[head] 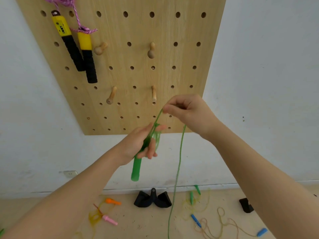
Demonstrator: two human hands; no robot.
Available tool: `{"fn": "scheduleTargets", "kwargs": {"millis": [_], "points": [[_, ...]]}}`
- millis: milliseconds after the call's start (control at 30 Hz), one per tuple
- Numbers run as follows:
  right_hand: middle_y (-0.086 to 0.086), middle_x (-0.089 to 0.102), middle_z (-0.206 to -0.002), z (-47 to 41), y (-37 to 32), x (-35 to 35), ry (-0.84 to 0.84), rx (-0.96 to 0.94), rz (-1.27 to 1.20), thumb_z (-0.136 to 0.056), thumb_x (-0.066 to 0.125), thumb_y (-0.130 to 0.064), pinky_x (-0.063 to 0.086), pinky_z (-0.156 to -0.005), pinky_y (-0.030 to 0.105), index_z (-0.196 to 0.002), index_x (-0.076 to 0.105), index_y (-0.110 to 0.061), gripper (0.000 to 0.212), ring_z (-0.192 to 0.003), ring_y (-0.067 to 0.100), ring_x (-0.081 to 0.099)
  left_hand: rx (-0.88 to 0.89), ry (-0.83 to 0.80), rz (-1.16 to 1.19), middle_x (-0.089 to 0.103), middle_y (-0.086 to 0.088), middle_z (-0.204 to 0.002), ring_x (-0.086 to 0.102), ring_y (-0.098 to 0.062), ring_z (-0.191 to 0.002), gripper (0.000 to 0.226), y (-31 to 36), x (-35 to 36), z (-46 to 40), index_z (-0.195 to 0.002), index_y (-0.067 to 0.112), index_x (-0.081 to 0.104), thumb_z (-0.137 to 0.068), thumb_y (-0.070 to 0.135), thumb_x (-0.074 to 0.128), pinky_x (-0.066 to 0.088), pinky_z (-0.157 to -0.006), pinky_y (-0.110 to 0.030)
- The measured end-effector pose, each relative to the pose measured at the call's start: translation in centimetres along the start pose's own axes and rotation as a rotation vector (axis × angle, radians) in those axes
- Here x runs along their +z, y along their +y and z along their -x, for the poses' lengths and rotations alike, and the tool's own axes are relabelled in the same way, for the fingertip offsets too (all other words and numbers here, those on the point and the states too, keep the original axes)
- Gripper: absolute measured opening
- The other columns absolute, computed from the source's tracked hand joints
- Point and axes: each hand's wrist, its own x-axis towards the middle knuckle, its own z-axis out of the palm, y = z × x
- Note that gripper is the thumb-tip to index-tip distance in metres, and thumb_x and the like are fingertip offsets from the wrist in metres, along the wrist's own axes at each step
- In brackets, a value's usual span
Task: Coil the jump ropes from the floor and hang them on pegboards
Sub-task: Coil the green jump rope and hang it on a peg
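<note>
Left hand (143,145) gripping green handle (135,171) and coils, right hand (186,111) pinching green rope (179,161); best wound evenly, taut, loops matching, toward pegboard (120,57)

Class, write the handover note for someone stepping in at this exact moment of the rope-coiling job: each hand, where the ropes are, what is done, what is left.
Left hand: holds the green handle with loops of the green rope wound over its fingers.
Right hand: pinches the green rope above the left hand; the rest of the rope trails to the floor.
Done: one pink rope with yellow-and-black handles hangs on the pegboard.
Left: finish coiling the green rope and hang it on a free wooden peg. Then coil and hang the ropes on the floor: orange and pink handles at left, blue and green handles at right.
</note>
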Motion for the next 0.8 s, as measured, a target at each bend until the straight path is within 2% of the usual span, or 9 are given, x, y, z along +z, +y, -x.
{"fn": "scheduleTargets", "kwargs": {"millis": [67,167,333,433,500,600,667,733,800], "points": [[-0.007,0.048,-0.055,-0.4,1.3,-0.3,0.082,0.07,-0.076,-0.088,0.061,-0.019,0.032,-0.049,0.015,-0.073,0.067,-0.013,0.018,-0.048,0.004,0.034,0.098,-0.162,0.089,0.052,-0.002,-0.041,0.027,-0.007,-0.028,0.06,1.0,0.5,0.9,-0.123,0.018,0.055,-0.09,0.058,0.025,0.045,-0.053,-0.019],[-0.001,0.043,-0.053,0.2,3.4,0.9,-0.038,0.114,-0.091,-0.093,0.051,-0.013,0.03,-0.049,0.019,-0.07,0.062,-0.005,0.028,-0.049,0.009,0.033,0.328,-0.266,0.15,0.07,-0.005,-0.068,0.03,-0.002,-0.028,0.063,2.6,0.9,1.3,-0.128,0.017,0.049,-0.087,0.062,0.037,0.044,-0.048,-0.019],[-0.013,0.049,-0.05,1.8,3.9,3.7,-0.274,0.029,0.194,-0.096,0.049,-0.024,0.038,-0.053,0.017,-0.079,0.069,-0.011,0.029,-0.045,0.005,0.046,0.484,0.11,0.032,0.071,-0.003,-0.106,0.042,-0.007,-0.036,0.045,4.7,0.3,0.4,-0.135,0.027,0.034,-0.092,0.043,0.032,0.053,-0.067,-0.027],[-0.012,0.048,-0.053,2.3,2.7,4.0,-0.443,-0.068,0.34,-0.095,0.05,-0.023,0.037,-0.056,0.011,-0.11,0.065,-0.011,0.025,-0.051,0.006,0.05,0.422,0.368,-0.088,0.071,0.006,-0.105,0.054,-0.01,-0.046,0.051,4.4,-1.0,-0.7,-0.146,0.023,0.021,-0.097,0.036,0.03,0.052,-0.087,-0.028],[-0.011,0.045,-0.051,2.0,1.6,3.4,-0.424,-0.177,0.357,-0.094,0.053,-0.02,0.033,-0.053,0.009,-0.103,0.067,-0.006,0.022,-0.049,0.006,0.046,0.34,0.425,-0.293,0.071,0.014,-0.1,0.064,-0.007,-0.06,0.049,3.8,-1.3,-1.4,-0.147,0.025,0.019,-0.1,0.035,0.028,0.046,-0.09,-0.021],[-0.019,0.045,-0.049,1.2,-0.1,1.7,-0.258,-0.351,0.291,-0.09,0.061,-0.015,0.033,-0.046,0.009,-0.087,0.072,-0.009,0.013,-0.043,0.004,0.044,0.238,0.344,-0.429,0.065,0.022,-0.065,0.06,0.004,-0.055,0.046,2.8,-0.3,-1.2,-0.144,0.027,0.03,-0.099,0.036,0.029,0.045,-0.072,-0.015],[-0.017,0.053,-0.051,0.4,-0.7,0.1,-0.104,-0.312,0.183,-0.086,0.065,-0.017,0.037,-0.044,0.015,-0.084,0.072,-0.015,0.007,-0.043,0.008,0.046,0.242,0.178,-0.228,0.068,0.009,-0.059,0.052,-0.004,-0.04,0.043,2.8,0.9,-0.4,-0.135,0.019,0.042,-0.099,0.035,0.025,0.051,-0.073,-0.027],[-0.002,0.061,-0.056,-0.2,-0.9,-1.3,0.026,-0.194,0.046,-0.082,0.069,-0.018,0.041,-0.046,0.023,-0.074,0.069,-0.016,0.008,-0.05,0.023,0.051,0.281,-0.002,-0.021,0.071,-0.006,-0.064,0.035,-0.007,-0.03,0.049,3.1,1.7,0.4,-0.124,0.016,0.049,-0.097,0.044,0.02,0.049,-0.06,-0.025],[0.002,0.058,-0.056,-0.5,-0.3,-2.0,0.078,-0.12,-0.124,-0.08,0.07,-0.017,0.036,-0.047,0.017,-0.069,0.066,-0.014,0.012,-0.049,0.022,0.044,0.333,-0.162,0.115,0.067,-0.006,-0.057,0.029,-0.003,-0.028,0.058,3.6,1.7,0.8,-0.117,0.014,0.057,-0.094,0.054,0.022,0.039,-0.047,-0.02]]}}
